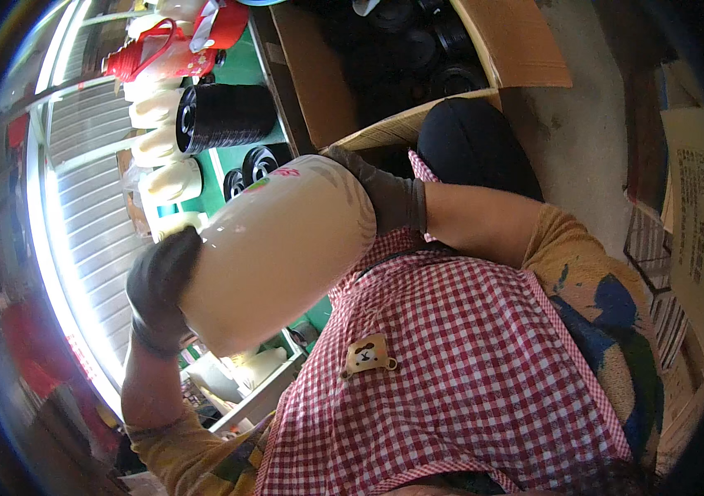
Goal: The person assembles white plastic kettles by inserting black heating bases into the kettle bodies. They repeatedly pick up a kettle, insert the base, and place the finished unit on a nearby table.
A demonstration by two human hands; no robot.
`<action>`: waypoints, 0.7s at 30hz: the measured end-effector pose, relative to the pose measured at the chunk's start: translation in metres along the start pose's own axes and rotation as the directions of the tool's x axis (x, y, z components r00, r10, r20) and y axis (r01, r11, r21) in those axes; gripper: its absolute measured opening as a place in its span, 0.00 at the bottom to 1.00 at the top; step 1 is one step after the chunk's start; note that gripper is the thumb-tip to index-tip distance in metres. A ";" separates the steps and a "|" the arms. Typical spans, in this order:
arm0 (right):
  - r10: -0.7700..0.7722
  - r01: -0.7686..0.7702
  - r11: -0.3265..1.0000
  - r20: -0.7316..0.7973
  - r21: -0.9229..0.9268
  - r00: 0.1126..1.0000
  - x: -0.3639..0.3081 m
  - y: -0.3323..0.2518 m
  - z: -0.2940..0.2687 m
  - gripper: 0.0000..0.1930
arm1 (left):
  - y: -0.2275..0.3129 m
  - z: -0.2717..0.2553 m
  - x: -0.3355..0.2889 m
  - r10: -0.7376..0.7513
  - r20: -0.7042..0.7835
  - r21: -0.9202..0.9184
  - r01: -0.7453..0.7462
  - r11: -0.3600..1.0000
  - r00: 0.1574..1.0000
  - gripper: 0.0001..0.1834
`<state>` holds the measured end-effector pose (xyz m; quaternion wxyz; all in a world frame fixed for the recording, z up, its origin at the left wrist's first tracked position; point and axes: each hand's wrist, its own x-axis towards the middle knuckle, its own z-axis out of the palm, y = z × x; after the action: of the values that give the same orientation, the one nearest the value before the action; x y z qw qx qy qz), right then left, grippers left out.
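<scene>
A cream thermos flask body [273, 248] lies slantwise between my two gloved hands, with a pink and green print near its upper edge. Its left end rests in the grip of my left hand [162, 285], fingers wrapped round the side. Against the other end presses my right hand [389, 194], its fingers partly hidden behind the rim. Just beyond the flask body, black ring-shaped parts [259, 159] lie on the green bench top [244, 73].
A tall stack of black discs [232, 116] lies beside a row of cream flask bodies [172, 182]. A red thermos [158, 58] lies farther back. An open cardboard box [311, 74] with black round parts stands beyond my right hand. Flattened cartons [695, 215] lean at the right.
</scene>
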<state>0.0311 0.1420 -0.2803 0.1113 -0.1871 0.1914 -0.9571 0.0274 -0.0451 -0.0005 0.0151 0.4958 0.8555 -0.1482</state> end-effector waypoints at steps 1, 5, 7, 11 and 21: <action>0.012 -0.012 0.999 0.001 0.030 1.000 0.000 0.000 0.001 0.34 | -0.011 0.006 -0.010 -0.284 0.051 -0.321 0.285 0.903 0.958 0.27; 0.131 -0.126 0.948 0.002 0.294 0.991 -0.003 0.001 0.013 0.34 | -0.016 0.060 -0.045 -0.544 0.305 -0.952 0.266 -0.152 0.781 0.33; 0.190 -0.181 0.881 0.024 0.437 0.982 -0.007 -0.001 0.021 0.35 | -0.017 0.071 -0.047 -0.538 0.334 -0.939 0.220 -0.266 0.774 0.33; -0.117 0.148 0.956 0.132 -0.254 0.984 -0.041 -0.021 0.039 0.34 | -0.007 0.068 -0.056 -0.573 0.310 -0.949 0.209 -0.237 0.759 0.33; -0.073 0.119 0.894 0.121 -0.432 0.990 -0.022 -0.029 0.031 0.36 | 0.001 0.069 -0.058 -0.616 0.218 -0.976 0.154 -0.156 0.757 0.33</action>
<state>0.0589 0.1646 -0.2485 0.0284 -0.2650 0.3865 -0.8829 0.0493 -0.1121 -0.0563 0.1671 0.0631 0.7948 0.5800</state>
